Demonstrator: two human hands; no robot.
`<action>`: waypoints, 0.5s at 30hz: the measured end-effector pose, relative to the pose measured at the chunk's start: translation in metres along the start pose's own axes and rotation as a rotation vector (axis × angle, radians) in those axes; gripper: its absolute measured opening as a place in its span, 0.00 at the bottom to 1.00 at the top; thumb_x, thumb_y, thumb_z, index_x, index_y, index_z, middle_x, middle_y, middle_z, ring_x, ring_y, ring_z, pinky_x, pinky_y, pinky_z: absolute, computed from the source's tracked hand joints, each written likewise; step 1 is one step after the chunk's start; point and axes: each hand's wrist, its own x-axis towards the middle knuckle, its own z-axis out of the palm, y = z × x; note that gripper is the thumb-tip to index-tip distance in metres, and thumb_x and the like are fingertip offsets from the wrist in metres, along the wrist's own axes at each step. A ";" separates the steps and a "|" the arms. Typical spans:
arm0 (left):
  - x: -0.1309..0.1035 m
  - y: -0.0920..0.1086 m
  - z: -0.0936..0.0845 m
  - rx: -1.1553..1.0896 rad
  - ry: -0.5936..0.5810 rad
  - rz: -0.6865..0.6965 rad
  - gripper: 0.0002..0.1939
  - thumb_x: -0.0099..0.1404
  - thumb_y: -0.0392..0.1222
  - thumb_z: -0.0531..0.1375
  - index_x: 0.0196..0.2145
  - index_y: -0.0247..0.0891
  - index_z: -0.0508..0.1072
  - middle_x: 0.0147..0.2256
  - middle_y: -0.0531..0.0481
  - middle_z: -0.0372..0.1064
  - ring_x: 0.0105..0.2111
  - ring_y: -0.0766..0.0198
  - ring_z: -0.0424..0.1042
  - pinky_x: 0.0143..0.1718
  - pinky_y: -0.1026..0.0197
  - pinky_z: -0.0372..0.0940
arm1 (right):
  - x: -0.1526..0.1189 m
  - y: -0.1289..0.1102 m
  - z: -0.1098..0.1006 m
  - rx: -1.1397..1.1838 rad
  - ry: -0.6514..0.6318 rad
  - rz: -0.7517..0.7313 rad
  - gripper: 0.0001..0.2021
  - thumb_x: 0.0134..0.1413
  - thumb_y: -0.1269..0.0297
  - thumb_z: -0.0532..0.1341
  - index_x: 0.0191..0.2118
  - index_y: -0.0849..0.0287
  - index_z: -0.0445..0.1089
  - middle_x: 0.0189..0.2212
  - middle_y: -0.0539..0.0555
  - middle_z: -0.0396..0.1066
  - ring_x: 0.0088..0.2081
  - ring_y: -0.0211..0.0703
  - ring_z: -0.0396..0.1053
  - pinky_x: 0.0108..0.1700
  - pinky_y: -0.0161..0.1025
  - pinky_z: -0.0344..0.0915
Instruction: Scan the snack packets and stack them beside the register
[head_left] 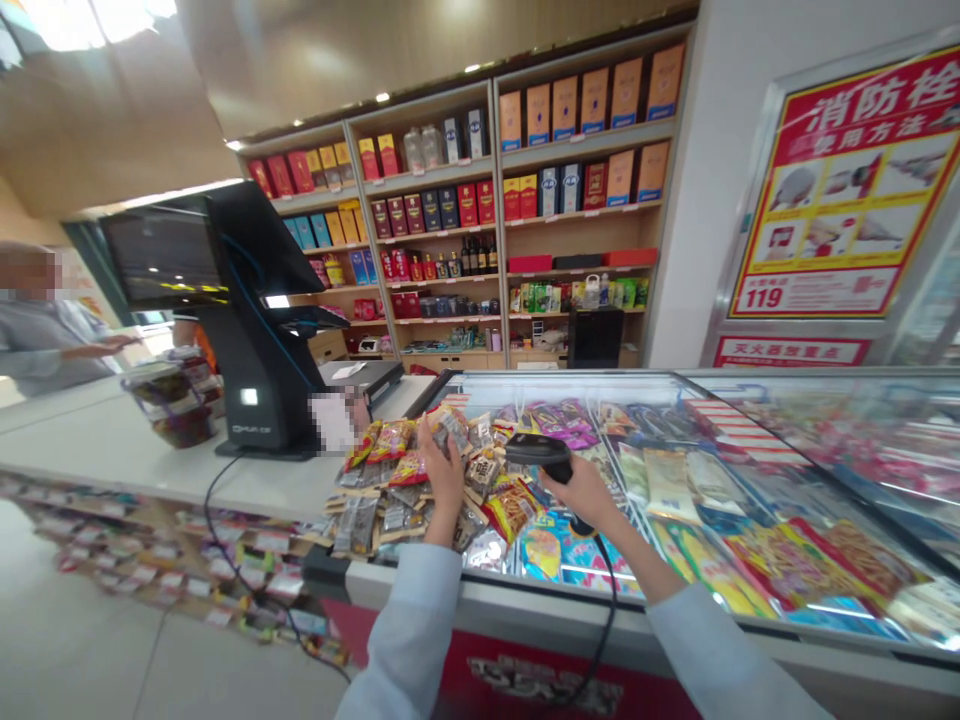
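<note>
In the head view, my right hand [581,490] is wrapped around the grip of a black barcode scanner [536,450], its head pointing left. A black cable hangs from the scanner's handle down past the freezer's front edge. My left hand [444,480] is raised over a heap of small snack packets [390,440], with a small clear-and-brown snack packet [452,425] between its thumb and fingers. The fingers partly hide that packet. The heap lies on the left part of the glass-topped chest freezer [525,592]; the scanner's head is close to its right side.
A black point-of-sale terminal [259,390] stands on the white counter [292,490] at left, beside plastic tubs [176,400]. A person [45,320] stands beyond the counter. Bagged frozen goods [667,480] show under the freezer glass. Shelves of boxes [431,210] line the back wall.
</note>
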 end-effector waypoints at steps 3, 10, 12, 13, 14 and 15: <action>0.009 0.010 -0.005 0.018 -0.057 0.024 0.28 0.68 0.46 0.49 0.62 0.32 0.53 0.60 0.32 0.53 0.62 0.53 0.52 0.63 0.48 0.48 | -0.006 -0.007 -0.018 0.014 -0.008 0.028 0.13 0.46 0.54 0.61 0.28 0.60 0.70 0.17 0.54 0.71 0.25 0.50 0.74 0.27 0.37 0.65; 0.036 0.079 -0.020 0.020 -0.111 0.097 0.29 0.65 0.42 0.52 0.61 0.31 0.53 0.59 0.33 0.53 0.61 0.52 0.52 0.63 0.48 0.47 | -0.034 0.005 -0.090 0.148 0.096 0.097 0.12 0.45 0.55 0.63 0.26 0.59 0.68 0.12 0.50 0.67 0.17 0.44 0.69 0.24 0.37 0.65; 0.036 0.102 -0.011 -0.012 -0.168 0.122 0.28 0.64 0.41 0.52 0.61 0.32 0.54 0.58 0.35 0.54 0.61 0.52 0.53 0.63 0.47 0.47 | -0.044 0.014 -0.113 0.179 0.164 0.131 0.12 0.45 0.55 0.63 0.26 0.60 0.68 0.12 0.49 0.67 0.16 0.43 0.68 0.23 0.36 0.65; 0.032 0.112 -0.002 -0.037 -0.217 0.130 0.28 0.64 0.40 0.53 0.60 0.33 0.56 0.58 0.36 0.55 0.60 0.52 0.54 0.63 0.47 0.48 | -0.048 0.020 -0.125 0.194 0.202 0.146 0.12 0.45 0.55 0.63 0.26 0.60 0.69 0.12 0.50 0.67 0.16 0.42 0.68 0.23 0.36 0.65; 0.025 0.122 0.009 -0.066 -0.277 0.131 0.28 0.63 0.40 0.53 0.60 0.33 0.57 0.56 0.36 0.57 0.59 0.53 0.56 0.62 0.47 0.49 | -0.053 0.027 -0.137 0.206 0.236 0.158 0.12 0.45 0.56 0.64 0.27 0.61 0.69 0.12 0.50 0.67 0.16 0.42 0.67 0.23 0.36 0.65; 0.014 0.132 0.022 -0.098 -0.348 0.126 0.27 0.62 0.39 0.54 0.59 0.33 0.58 0.54 0.37 0.59 0.58 0.53 0.58 0.61 0.47 0.51 | -0.057 0.034 -0.149 0.214 0.269 0.167 0.13 0.45 0.55 0.64 0.27 0.61 0.69 0.13 0.50 0.67 0.16 0.41 0.67 0.22 0.36 0.64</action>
